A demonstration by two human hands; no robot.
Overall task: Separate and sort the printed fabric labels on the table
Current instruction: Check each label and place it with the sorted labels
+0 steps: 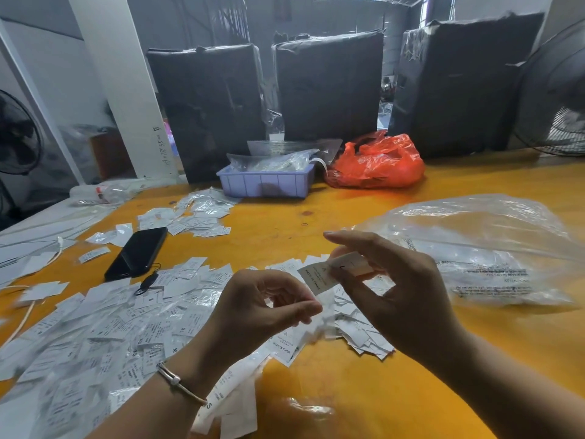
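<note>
Several white printed fabric labels (104, 324) lie scattered over the left and middle of the yellow table (364, 391). A smaller heap of labels (357, 331) sits under my hands. My right hand (399, 293) pinches a small bunch of labels (335, 270) between thumb and fingers, raised above the table; one reads "MADE IN CHINA". My left hand (266, 308) hovers just left of it with fingers curled and thumb meeting fingertips; I see nothing between them. A bracelet circles my left wrist.
A black phone (137, 251) lies at left among labels, with a white cable. A lilac bin (266, 183) of bagged labels and an orange plastic bag (376, 163) stand at the back. A clear plastic bag (484, 251) lies right. Black-wrapped bundles (329, 87) line the far edge.
</note>
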